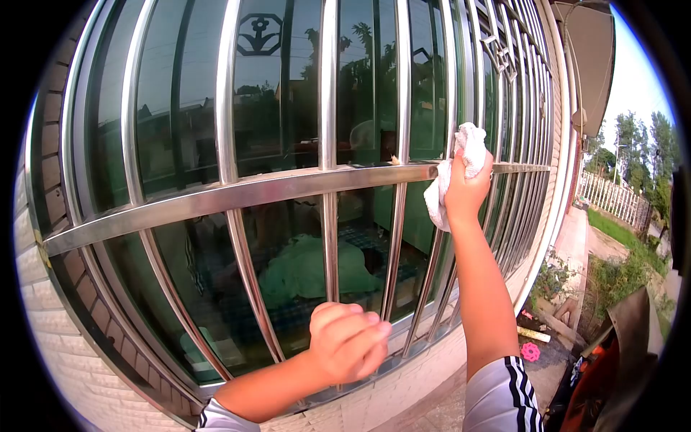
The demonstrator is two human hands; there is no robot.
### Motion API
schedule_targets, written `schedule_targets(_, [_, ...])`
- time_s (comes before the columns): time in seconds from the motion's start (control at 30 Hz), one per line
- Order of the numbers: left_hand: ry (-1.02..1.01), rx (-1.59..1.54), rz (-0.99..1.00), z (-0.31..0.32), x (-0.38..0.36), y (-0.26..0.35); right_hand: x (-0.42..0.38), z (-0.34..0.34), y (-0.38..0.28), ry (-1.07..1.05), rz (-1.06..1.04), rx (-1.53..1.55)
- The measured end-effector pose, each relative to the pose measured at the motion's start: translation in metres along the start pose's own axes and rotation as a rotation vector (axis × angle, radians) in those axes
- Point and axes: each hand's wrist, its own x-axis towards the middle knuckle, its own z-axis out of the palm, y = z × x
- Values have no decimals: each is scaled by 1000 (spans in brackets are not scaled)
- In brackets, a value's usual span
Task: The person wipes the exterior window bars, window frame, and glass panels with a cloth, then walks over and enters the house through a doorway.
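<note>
My right hand (pixel 468 189) is raised to the horizontal metal rail (pixel 273 189) of a window grille, closed around a crumpled white cloth (pixel 471 147). Part of the cloth sticks out above my fingers, and another part hangs down on the left against a vertical bar. Lower and nearer to me, my left hand (pixel 350 343) is curled into a loose fist in front of the lower bars (pixel 330 252). No object shows in it, and its palm is hidden. Behind the bars is dark, reflecting window glass (pixel 299 108).
A tiled wall (pixel 50 324) borders the grille on the left. At the lower right lie a pink flower-shaped object (pixel 530 351) and a pale yellow stick (pixel 533 335) on the ground. Farther back stand plants (pixel 551 277) and a white fence (pixel 612 193).
</note>
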Motion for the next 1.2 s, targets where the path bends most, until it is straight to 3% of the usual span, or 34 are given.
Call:
schedule_targets(0.03, [-163,-63,218,-14,55,0,1,-2,8,-24,-51,-12])
schedule_targets(0.1, [-185,-67,-20,10,141,-25,2,-4,14,-33,-95,-32])
schedule_targets(0.13, [-308,9,-188,22,174,-44,1,-5,7,-56,-39,-20])
schedule_targets(0.17, [-378,265,-152,34,196,-69,1,-7,2,-62,9,-7])
schedule_targets(0.2, [-698,475,-403,42,220,-85,4,-9,1,-72,14,19])
schedule_targets(0.23, [-830,544,-594,47,232,-92,5,-11,0,-80,20,38])
schedule_targets(0.33, [-1061,595,-672,70,239,-94,15,-25,-11,-195,83,-131])
schedule_targets(0.37, [-1058,610,-678,71,243,-96,24,-34,-19,-200,85,-115])
schedule_targets(0.43, [-1113,665,-675,73,237,-96,28,-67,-27,-368,250,194])
schedule_targets(0.5, [-1132,667,-751,77,232,-106,13,-113,-37,-425,272,241])
schedule_targets(0.6, [-969,516,-869,75,225,-97,-38,-202,-46,-529,460,280])
schedule_targets(0.7, [-917,573,-782,77,219,-109,-106,-306,-38,-582,684,292])
schedule_targets(0.73, [-841,520,-891,78,218,-96,-131,-343,-28,-640,780,246])
schedule_targets(0.77, [-847,524,-887,79,221,-91,-155,-376,-26,-627,932,218])
schedule_targets(0.83, [-942,563,-686,82,230,-81,-216,-446,-17,-455,1101,80])
schedule_targets(0.87, [-852,470,-702,92,233,-53,-239,-477,-17,-356,1174,16])
schedule_targets(0.93, [-751,188,-668,122,231,-6,-273,-541,-29,-254,1299,-87])
schedule_targets(0.97, [-826,123,-574,144,226,13,-286,-572,-40,-164,1422,-194])
schedule_targets(1.03, [-937,-87,-402,204,207,53,-311,-618,-51,-209,1387,-333])
schedule_targets(1.1, [-942,-336,-331,264,180,87,-296,-618,-53,-284,1399,-370])
schedule_targets(1.13, [-1180,-247,-409,327,155,101,-290,-610,-66,-259,1425,-354])
schedule_targets(1.2, [-1281,-386,-376,384,120,132,-281,-603,-94,-184,1453,-355])
